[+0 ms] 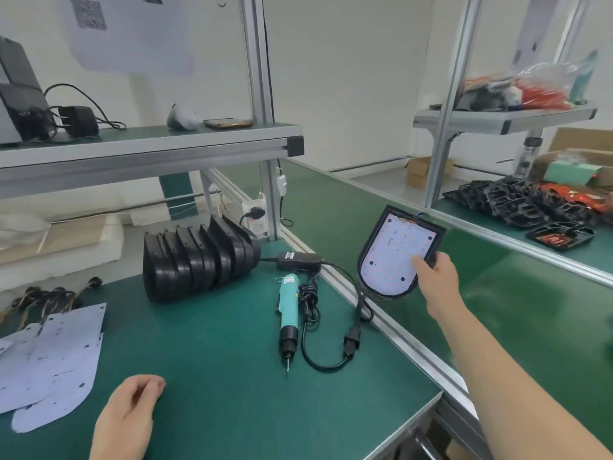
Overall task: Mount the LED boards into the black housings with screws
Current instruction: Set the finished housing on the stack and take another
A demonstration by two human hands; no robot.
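My right hand (pixel 434 280) grips a black housing (pixel 374 234) with a white LED board (pixel 394 254) seated in it, held tilted above the edge of the conveyor belt, thumb on the board. My left hand (pixel 127 416) rests near the table's front edge with fingers loosely curled and nothing visible in it. A row of black housings (pixel 199 257) lies nested on its side at the back of the table. Loose white LED boards (pixel 49 360) are stacked at the left. A teal electric screwdriver (pixel 288 313) lies on the mat, tip toward me.
The screwdriver's black power adapter (pixel 298 259) and cable (pixel 331 360) lie beside it. A green conveyor belt (pixel 497 293) runs to the right past an aluminium rail (pixel 414 343). Wire bundles (pixel 49 295) lie at the far left. More black parts (pixel 517 204) are piled on the far bench.
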